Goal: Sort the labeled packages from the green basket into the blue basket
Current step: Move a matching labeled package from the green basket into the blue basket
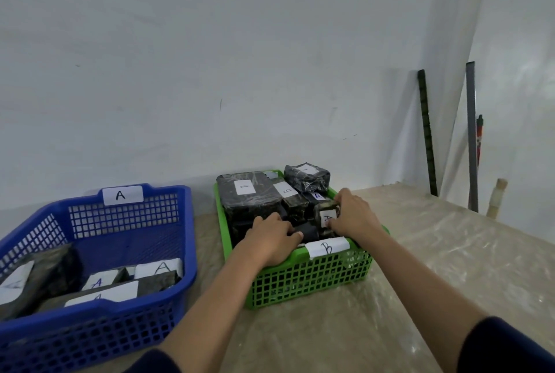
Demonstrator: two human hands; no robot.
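The green basket (312, 279), tagged B on its near rim, holds several black wrapped packages with white labels. My right hand (354, 216) grips a small package labelled A (326, 216) at the basket's right side. My left hand (271, 240) reaches over the near rim, its fingers curled on a dark package (307, 233) low in the basket. A large package marked B (247, 195) lies at the back left. To the left stands the blue basket (126, 222), tagged A, with several A-labelled packages (156, 270) inside.
Both baskets sit on a pale marbled table (420, 267) against a white wall. Dark and grey metal bars (428, 132) lean in the right corner beyond the table's far edge.
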